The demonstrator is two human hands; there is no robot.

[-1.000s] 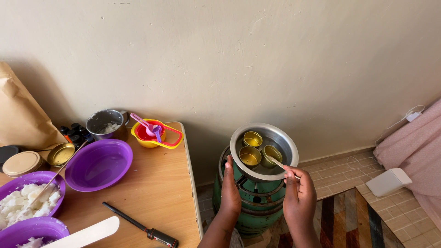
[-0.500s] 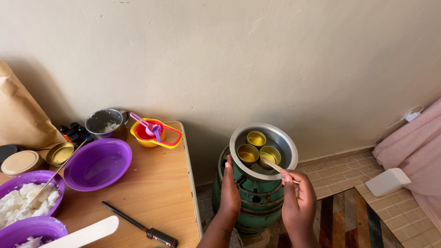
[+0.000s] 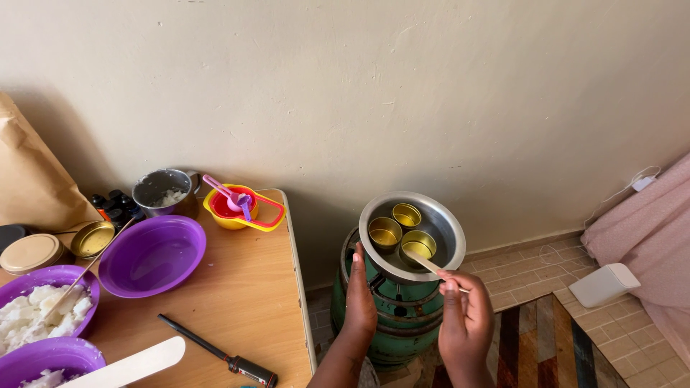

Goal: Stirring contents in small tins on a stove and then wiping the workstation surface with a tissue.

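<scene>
Cream plaster wall (image 3: 402, 79) fills the upper half of the head view, with a wooden table (image 3: 237, 302) at lower left and tiled floor (image 3: 532, 269) at lower right.

Just right of the table's edge, at centre frame, a green gas cylinder (image 3: 402, 316) stands on the floor with a steel pan (image 3: 444, 223) on its burner. Three small gold tins (image 3: 400, 230) sit inside the pan, close together. The right hand (image 3: 466, 323) pinches a flat wooden stick (image 3: 428, 261) between thumb and fingers at the pan's near rim; the stick's far end reaches into the nearest tin (image 3: 418, 244). The left hand (image 3: 358, 302) rests flat with fingers extended against the cylinder's top ring, just below the pan's left rim, holding nothing.

On the table, an empty purple bowl (image 3: 152, 255) sits at middle left, with a steel mug (image 3: 167, 191) and nested yellow and red measuring cups (image 3: 243, 208) behind it toward the wall. At the left edge are a brown paper bag (image 3: 36, 176), small dark bottles (image 3: 111, 208), an open gold tin (image 3: 93, 239) and a tan lid (image 3: 30, 253). Two more purple bowls (image 3: 44, 316) at lower left hold white chunks. A wide wooden spatula (image 3: 133, 365) and a black probe thermometer (image 3: 219, 353) lie along the table's near edge.

At far right, pink fabric (image 3: 647, 237) hangs beside a white box (image 3: 607, 284) on the tiles, and a striped rug (image 3: 560, 345) covers the floor at bottom right.
</scene>
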